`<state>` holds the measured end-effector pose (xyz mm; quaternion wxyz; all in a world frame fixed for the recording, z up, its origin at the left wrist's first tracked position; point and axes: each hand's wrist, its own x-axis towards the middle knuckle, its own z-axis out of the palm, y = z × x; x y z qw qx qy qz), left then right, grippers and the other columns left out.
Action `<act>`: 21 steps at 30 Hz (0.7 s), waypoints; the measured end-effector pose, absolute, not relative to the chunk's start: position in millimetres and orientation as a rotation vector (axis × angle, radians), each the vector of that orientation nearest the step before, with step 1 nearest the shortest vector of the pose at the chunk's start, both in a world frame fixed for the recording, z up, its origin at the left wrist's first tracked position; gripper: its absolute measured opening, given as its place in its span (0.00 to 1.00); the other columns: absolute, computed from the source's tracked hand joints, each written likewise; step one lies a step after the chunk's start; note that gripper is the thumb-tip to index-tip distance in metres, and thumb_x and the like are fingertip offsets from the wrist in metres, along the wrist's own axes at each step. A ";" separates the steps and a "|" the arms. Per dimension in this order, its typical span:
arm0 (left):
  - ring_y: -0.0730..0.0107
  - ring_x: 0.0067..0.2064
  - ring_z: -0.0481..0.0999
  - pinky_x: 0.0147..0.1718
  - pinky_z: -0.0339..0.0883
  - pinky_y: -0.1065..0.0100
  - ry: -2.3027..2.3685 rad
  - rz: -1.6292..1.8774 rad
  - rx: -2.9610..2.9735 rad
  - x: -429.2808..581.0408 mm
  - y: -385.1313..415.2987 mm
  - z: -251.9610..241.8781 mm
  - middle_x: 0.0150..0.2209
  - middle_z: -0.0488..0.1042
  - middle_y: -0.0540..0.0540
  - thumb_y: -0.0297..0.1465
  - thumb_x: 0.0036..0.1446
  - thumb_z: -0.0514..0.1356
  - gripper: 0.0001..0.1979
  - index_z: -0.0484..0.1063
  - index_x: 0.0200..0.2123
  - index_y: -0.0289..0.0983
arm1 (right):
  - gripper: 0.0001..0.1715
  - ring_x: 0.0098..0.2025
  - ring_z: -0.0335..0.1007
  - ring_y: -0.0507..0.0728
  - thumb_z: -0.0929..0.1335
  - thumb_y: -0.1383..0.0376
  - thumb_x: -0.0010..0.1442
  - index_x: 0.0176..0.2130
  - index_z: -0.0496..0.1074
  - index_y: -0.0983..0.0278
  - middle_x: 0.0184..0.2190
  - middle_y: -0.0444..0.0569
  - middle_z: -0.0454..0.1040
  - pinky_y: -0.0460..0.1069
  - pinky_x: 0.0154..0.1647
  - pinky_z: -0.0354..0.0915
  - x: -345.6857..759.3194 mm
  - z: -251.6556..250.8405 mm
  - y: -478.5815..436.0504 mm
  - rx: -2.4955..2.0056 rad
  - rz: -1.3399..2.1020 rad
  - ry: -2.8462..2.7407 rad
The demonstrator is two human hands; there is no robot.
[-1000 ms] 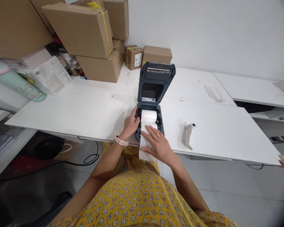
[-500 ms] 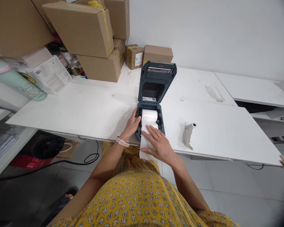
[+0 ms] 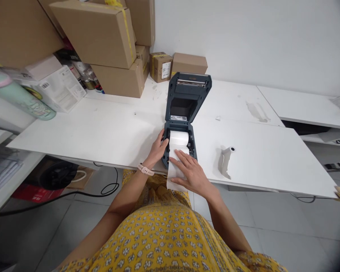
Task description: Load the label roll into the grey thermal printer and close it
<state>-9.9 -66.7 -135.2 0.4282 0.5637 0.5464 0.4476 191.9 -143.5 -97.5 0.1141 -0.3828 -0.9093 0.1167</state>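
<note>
A dark grey label printer [image 3: 185,99] stands at the near edge of the white table [image 3: 107,132] with its lid swung up. A white paper roll [image 3: 178,138] lies in its bay, and a strip of paper [image 3: 172,177] runs from it over the table's front edge. My left hand [image 3: 158,149] rests against the printer's left side, thumb at the roll's left end, fingers curled on the housing. My right hand [image 3: 190,173] lies flat on the strip, fingers stretched out and pressing it down.
Cardboard boxes [image 3: 102,34] are stacked at the back left, with two small ones [image 3: 188,63] behind the printer. An empty roll core [image 3: 226,160] lies on the table right of the printer. A green bottle [image 3: 19,97] pokes in at left. Cables [image 3: 107,187] hang below.
</note>
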 end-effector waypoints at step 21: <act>0.48 0.74 0.51 0.72 0.49 0.51 1.162 1.121 1.135 1.1 -130.2 -124.6 0.75 0.47 0.40 0.47 0.54 0.68 0.55 0.39 0.75 0.43 | 0.48 0.70 0.60 0.60 0.47 0.32 0.65 0.64 0.64 0.55 0.65 0.47 0.68 0.61 0.69 0.60 199.0 4.8 111.3 -0.879 0.837 -1.607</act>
